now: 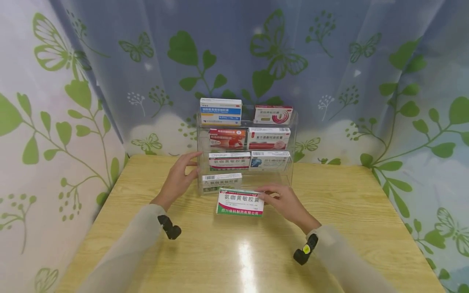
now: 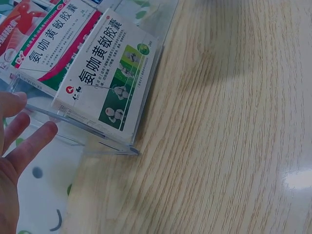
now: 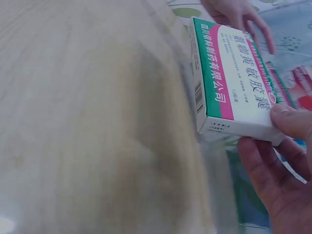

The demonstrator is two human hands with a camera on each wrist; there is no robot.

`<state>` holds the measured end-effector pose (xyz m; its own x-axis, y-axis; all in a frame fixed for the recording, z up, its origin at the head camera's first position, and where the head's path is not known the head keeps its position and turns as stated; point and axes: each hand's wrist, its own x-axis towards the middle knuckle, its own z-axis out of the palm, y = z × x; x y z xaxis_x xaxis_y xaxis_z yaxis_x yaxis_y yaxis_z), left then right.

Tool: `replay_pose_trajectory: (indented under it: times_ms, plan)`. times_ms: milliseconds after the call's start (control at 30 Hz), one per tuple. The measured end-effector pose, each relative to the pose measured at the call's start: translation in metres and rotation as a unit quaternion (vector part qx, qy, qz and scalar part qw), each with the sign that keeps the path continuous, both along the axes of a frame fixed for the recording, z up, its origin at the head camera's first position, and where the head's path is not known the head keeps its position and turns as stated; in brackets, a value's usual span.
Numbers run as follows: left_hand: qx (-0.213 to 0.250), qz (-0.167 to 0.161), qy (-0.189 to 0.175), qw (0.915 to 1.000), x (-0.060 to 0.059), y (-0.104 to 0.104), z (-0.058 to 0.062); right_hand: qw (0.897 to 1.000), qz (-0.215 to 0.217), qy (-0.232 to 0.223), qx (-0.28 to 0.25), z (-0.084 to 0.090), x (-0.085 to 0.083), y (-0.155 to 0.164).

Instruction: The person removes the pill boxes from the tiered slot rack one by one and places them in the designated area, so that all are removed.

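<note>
My right hand (image 1: 283,202) pinches a white, green and magenta medicine box (image 1: 239,203) by its right end, thumb on the printed face and fingers behind. The box hangs in front of the lowest tier of a clear acrylic stepped rack (image 1: 265,179). In the right wrist view the medicine box (image 3: 236,78) shows its printed face and a barcode side. My left hand (image 1: 178,179) touches the rack's left side with fingers extended. In the left wrist view the left hand (image 2: 19,141) has its fingertips at the clear edge, beside a white box with green pictures (image 2: 109,73) in the lowest tier.
Upper tiers hold several medicine boxes, among them a blue and white box (image 1: 221,112), a red box (image 1: 228,138) and a white box with a blue picture (image 1: 270,161). The rack stands on a wooden table (image 1: 234,248), with a leaf-patterned curtain (image 1: 234,53) close behind.
</note>
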<state>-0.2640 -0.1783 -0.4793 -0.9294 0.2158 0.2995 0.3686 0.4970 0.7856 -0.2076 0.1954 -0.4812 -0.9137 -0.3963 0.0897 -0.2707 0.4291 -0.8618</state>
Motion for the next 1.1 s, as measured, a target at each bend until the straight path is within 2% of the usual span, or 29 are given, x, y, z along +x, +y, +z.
replay_pose_trajectory:
  times_ms: [233, 400, 533, 767, 1100]
  plan:
    - [-0.001, 0.001, -0.001, 1.0, -0.001, 0.0, 0.0, 0.998, 0.023, -0.01, 0.056, -0.022, 0.0, -0.018]
    - [-0.004, -0.003, -0.003, 1.0, -0.001, 0.0, -0.001, 0.997, 0.04, -0.05, 0.053, -0.036, 0.0, -0.028]
    - [-0.006, 0.0, -0.001, 1.0, -0.001, 0.0, -0.001, 0.995, 0.051, -0.086, 0.028, -0.044, 0.002, -0.033]
    - [-0.01, -0.002, 0.002, 0.9999, 0.0, 0.0, 0.0, 0.996, 0.038, -0.029, 0.073, -0.049, 0.005, -0.036]
    - [-0.014, -0.002, 0.0, 0.9999, 0.0, 0.0, 0.001, 0.996, 0.02, -0.037, 0.08, -0.053, 0.006, -0.043]
